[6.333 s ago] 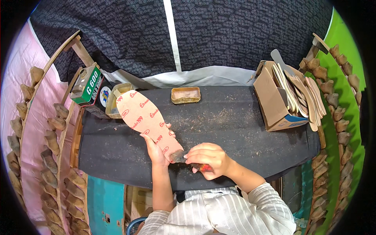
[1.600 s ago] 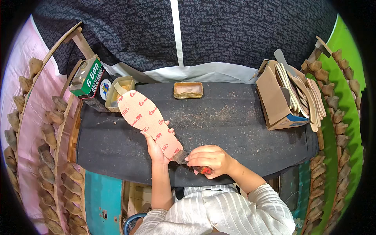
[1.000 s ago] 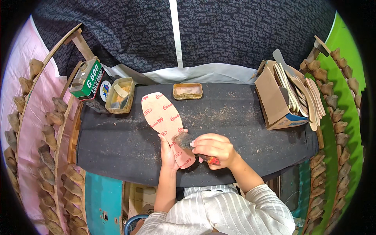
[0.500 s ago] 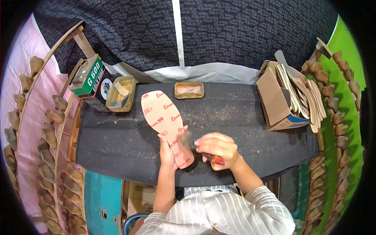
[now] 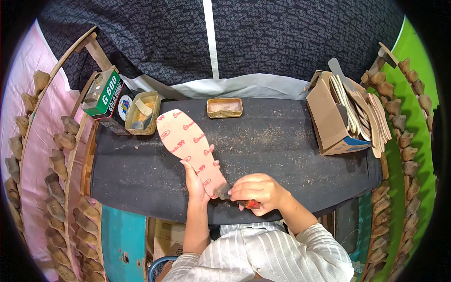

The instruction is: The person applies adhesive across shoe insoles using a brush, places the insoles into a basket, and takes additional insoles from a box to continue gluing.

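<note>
A pinkish-tan insole with red print is tilted over the table, its wide end pointing away and to the left. My left hand grips its edge near the narrow end, thumb on top and fingertips showing past the right edge. In my right hand is a short tool with a dark flat end, smeared by motion, and a red-and-black handle. That dark end meets the insole's narrow end at its right corner. Whether it is a blade or bristles I cannot tell.
Crumbs lie scattered on the dark cloth-covered table. Far left stand a green-and-black metal can and a tub with a scraper. A small tray sits far middle. A cardboard box holds sole pieces. Racks of wooden shoe lasts flank both sides.
The insole has shifted left and turned slightly in my left hand. My right hand has moved toward me, bringing the tool from the insole's side edge down to its narrow end.
</note>
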The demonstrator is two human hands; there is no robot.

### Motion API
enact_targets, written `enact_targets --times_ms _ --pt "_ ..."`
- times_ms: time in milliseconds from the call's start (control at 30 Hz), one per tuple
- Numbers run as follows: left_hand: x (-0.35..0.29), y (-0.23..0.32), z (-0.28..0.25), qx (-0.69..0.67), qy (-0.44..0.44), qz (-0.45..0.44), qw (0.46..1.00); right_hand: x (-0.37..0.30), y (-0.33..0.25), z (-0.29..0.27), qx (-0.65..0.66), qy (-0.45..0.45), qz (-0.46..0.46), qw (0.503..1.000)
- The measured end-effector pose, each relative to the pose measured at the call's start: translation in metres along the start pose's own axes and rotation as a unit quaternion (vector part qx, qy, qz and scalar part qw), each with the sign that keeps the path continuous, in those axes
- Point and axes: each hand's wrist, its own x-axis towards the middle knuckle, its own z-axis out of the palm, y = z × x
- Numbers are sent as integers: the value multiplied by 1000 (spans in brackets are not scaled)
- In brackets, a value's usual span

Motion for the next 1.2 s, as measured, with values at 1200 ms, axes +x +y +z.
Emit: enact_targets --times_ms 1200 --pt "12 6 3 -115 63 117 984 -10 9 -7 -27 66 35 997"
